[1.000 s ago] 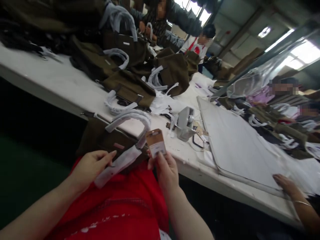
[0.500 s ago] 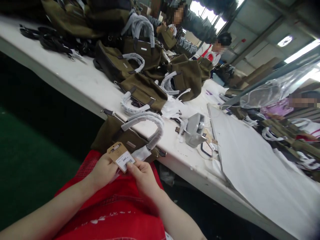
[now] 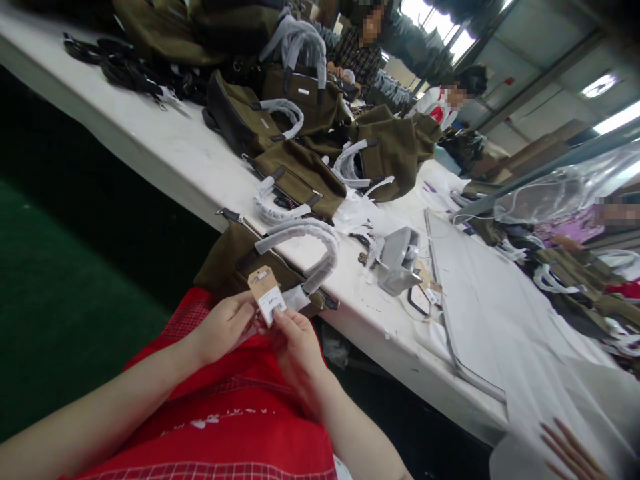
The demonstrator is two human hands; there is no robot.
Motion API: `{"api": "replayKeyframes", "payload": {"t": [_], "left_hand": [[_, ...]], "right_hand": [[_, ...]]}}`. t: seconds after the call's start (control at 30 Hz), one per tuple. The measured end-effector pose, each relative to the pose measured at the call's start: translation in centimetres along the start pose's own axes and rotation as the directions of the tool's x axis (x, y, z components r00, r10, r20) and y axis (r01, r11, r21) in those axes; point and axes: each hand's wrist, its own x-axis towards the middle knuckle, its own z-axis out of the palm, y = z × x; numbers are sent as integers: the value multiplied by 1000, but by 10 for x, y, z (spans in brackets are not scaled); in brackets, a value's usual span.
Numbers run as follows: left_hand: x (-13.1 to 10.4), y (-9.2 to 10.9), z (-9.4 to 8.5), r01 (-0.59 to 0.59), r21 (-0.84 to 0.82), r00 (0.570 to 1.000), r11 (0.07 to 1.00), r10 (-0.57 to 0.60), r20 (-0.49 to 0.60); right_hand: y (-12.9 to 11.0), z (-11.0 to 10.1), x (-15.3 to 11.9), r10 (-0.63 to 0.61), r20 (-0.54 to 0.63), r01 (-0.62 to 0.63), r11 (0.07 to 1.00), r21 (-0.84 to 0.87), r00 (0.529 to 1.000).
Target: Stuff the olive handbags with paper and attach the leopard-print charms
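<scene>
My right hand (image 3: 296, 343) pinches a brown hang tag (image 3: 261, 285) by its lower end, thumb over the white price label. Close beside the tag, my left hand (image 3: 227, 327) is closed with its fingertips pressed together; what they hold, if anything, is hidden. Just beyond both hands an olive handbag (image 3: 215, 263) leans at the table's edge. White wrapping covers its raised handle (image 3: 327, 247).
More olive handbags (image 3: 300, 177) and black straps (image 3: 125, 70) lie on the white table (image 3: 200, 177). A grey dispenser-like box (image 3: 397, 260) stands right of my bag. Another person's hand (image 3: 570, 447) is by a white sheet at lower right. Co-workers are across the table.
The tag has turned more upright in my right hand, and my left hand's fingers have come off its face to its side. Another person's hand and a white sheet have appeared at lower right.
</scene>
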Motion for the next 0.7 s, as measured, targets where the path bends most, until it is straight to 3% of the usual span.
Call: {"api": "replayKeyframes", "payload": {"t": [0.17,0.37,0.43,0.57,0.7], "left_hand": [[0,13,-10,-19,125,990,992,1,143],[-3,19,-14,-13,99,971,995,-11,237],[-5,20,-14,17,73,987,997,-28,157],[-9,20,-17,-22,38,992,999,26,-122],[-10,22,-15,-61,-22,988,998,58,-143]], "right_hand": [[-5,-1,0,-5,-9,5,998,55,1000],[-2,-5,2,-9,-47,11,999,38,999],[-2,-9,2,-62,-76,61,998,-17,995],[-1,-15,3,-202,-105,175,960,-219,974],[0,-15,3,-209,-90,175,939,-295,974]]}}
